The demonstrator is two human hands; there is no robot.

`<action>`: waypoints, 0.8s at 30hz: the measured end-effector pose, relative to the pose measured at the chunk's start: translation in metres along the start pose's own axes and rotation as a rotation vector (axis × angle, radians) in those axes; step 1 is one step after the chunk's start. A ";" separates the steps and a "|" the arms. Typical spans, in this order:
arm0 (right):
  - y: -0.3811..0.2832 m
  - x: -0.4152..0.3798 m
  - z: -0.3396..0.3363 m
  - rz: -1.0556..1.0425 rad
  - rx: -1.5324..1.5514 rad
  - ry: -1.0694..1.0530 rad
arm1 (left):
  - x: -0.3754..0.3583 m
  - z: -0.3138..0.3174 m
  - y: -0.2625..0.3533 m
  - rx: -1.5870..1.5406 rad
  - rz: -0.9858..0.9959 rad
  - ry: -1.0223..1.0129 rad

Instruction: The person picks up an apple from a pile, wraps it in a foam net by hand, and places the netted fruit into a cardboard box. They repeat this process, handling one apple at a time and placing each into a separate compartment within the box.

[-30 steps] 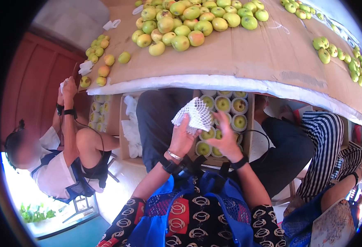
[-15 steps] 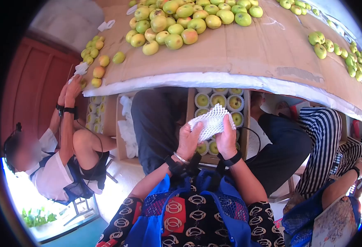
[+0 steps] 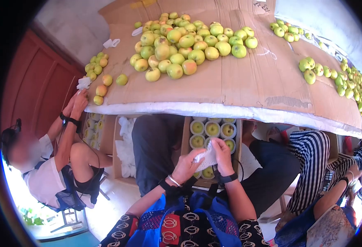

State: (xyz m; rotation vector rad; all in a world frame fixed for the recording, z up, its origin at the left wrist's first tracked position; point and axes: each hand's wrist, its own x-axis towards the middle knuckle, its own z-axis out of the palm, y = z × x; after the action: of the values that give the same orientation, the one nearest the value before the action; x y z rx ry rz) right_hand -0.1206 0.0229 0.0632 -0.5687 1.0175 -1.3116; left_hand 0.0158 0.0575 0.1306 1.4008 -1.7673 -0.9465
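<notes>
Here, a white net [image 3: 205, 155] is pinched by the fingers of the left hand [image 3: 186, 165] and the right hand [image 3: 222, 155], above a box [image 3: 186, 144] of apples [image 3: 212, 129].

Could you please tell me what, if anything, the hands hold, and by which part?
A white foam net: the left hand has its left end, the right hand its upper right side.

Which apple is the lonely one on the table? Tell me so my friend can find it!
Find the table spread with cardboard, and the big heap of apples in the middle. Go left from the heap, toward three reddish-yellow apples in a short row. Just before that row sits the lonely apple: it is yellow-green and touches no other.
</notes>
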 end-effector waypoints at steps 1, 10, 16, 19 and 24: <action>-0.001 0.001 -0.005 0.053 -0.067 -0.052 | 0.000 -0.001 -0.003 0.025 0.094 -0.054; -0.007 -0.011 0.009 -0.320 -0.673 0.066 | -0.005 0.003 0.002 -0.259 -0.252 0.200; -0.018 -0.015 0.016 -0.416 -0.565 0.016 | 0.002 0.001 -0.010 -0.102 -0.063 0.322; -0.017 -0.016 0.017 -0.434 -0.565 -0.001 | 0.007 -0.004 -0.013 -0.050 0.075 0.416; -0.013 -0.008 0.020 -0.334 -0.468 0.095 | 0.028 -0.022 -0.001 0.057 0.117 0.486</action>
State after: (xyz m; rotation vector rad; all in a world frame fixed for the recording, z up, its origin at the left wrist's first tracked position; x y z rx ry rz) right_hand -0.1099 0.0242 0.0856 -1.0752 1.3636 -1.4029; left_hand 0.0302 0.0267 0.1430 1.4009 -1.4936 -0.4449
